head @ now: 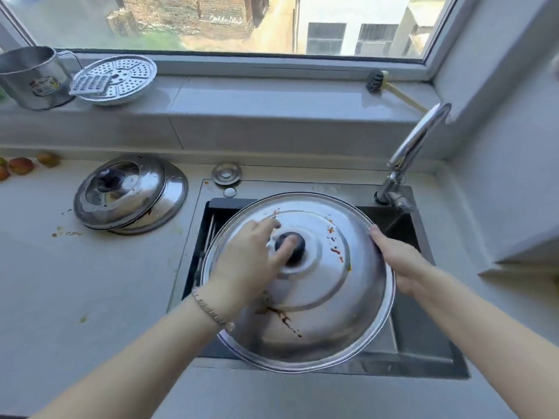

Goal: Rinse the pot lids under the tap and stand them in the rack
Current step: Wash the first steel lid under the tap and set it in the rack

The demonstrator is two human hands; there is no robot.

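Observation:
A large steel pot lid point(317, 297), streaked with red and brown sauce, is held over the dark sink point(423, 334). My left hand point(251, 264) grips its black knob point(295, 246) from the left. My right hand point(396, 261) holds the lid's right rim. The chrome tap point(414, 146) arches at the sink's back right corner, and I see no water running. Two more steel lids point(130, 195) lie stacked on the counter to the left of the sink. A rack is partly visible as thin bars point(208, 234) at the sink's left side, mostly hidden by the lid.
On the window ledge stand a steel pail point(33, 77), a perforated steamer plate point(121, 80) with a small grater on it, and a brush point(390, 87). Fruit point(21, 166) lies at the counter's far left. Sauce spots mark the counter point(69, 234). A wall corner juts out at the right.

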